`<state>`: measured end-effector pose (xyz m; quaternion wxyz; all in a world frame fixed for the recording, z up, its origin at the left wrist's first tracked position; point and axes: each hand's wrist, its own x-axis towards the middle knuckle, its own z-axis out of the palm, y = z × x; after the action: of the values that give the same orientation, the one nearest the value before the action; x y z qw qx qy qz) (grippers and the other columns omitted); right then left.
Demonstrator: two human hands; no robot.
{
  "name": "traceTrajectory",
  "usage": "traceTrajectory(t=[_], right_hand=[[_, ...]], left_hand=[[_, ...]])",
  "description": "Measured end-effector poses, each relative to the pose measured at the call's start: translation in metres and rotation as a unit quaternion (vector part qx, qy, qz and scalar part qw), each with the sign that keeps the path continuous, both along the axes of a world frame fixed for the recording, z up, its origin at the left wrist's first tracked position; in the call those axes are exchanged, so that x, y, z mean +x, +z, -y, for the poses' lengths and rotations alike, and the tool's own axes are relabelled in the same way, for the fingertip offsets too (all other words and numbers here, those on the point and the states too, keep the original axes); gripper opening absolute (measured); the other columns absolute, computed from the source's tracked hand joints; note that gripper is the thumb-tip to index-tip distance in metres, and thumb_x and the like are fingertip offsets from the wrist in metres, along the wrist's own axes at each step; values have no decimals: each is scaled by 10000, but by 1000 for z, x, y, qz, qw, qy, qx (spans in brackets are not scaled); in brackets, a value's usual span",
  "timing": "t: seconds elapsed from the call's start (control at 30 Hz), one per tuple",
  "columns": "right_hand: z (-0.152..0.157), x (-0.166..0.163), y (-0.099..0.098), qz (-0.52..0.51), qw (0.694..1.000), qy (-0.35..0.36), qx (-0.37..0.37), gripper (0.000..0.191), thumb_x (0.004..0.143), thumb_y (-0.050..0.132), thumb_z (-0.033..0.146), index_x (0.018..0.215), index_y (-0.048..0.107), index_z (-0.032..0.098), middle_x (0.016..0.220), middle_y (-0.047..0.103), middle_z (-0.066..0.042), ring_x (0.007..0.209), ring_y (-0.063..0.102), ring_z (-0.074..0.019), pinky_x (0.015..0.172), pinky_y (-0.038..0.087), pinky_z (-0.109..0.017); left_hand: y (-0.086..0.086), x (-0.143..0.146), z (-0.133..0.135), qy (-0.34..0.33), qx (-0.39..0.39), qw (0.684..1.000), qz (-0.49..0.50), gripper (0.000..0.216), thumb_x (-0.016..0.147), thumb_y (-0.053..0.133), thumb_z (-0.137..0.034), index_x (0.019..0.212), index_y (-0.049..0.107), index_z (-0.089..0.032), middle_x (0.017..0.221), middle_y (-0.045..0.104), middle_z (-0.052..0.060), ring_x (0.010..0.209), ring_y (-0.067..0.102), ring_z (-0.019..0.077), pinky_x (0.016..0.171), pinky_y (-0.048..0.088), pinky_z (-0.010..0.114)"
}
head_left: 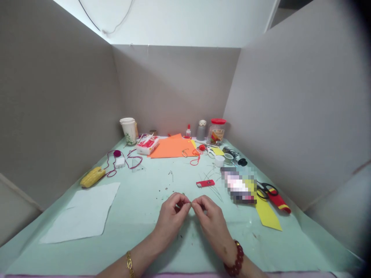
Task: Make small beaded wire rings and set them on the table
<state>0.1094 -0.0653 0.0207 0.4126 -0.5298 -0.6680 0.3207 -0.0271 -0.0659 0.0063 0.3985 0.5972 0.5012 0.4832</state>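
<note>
My left hand (174,210) and my right hand (209,214) meet above the front middle of the table, fingertips nearly touching. Each is closed in a pinch of thumb and forefinger. Between the fingertips is something tiny and dark, too small to name. Just beyond my right hand lies a red lighter (205,183), with thin wire-like strands (214,189) beside and under it. Small dark bits (166,189) are scattered on the green table cover (139,216) near my left hand.
A white cloth or paper (84,216) lies left, near a yellow corn-shaped object (92,177). Scissors (267,190) and yellow paper (269,216) lie right. Orange sheets (171,148), a tissue pack (147,144), a paper cup (128,131) and a red-lidded jar (216,131) stand farther back. Grey panels enclose the table.
</note>
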Motion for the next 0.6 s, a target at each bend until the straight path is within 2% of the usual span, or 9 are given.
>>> traceTrajectory(t=[0.3,0.6], right_hand=[[-1,0,0,13,1000,21,7,224,874,425,283,665,436,202,681,483,-3,642,433,-151,595,329,-270],[1,2,3,-51,996,53,-54,225,845,437,287,644,378,205,628,394,35,602,360,-128,554,297,-252]], left_hand=[[7,-1,0,-28,-32,999,26,140,806,532,-272,699,519,-183,691,486,-15,620,417,107,564,343,217],[11,-4,-2,-124,-125,976,129,165,790,572,-327,745,514,-180,643,445,-35,573,441,94,552,381,220]])
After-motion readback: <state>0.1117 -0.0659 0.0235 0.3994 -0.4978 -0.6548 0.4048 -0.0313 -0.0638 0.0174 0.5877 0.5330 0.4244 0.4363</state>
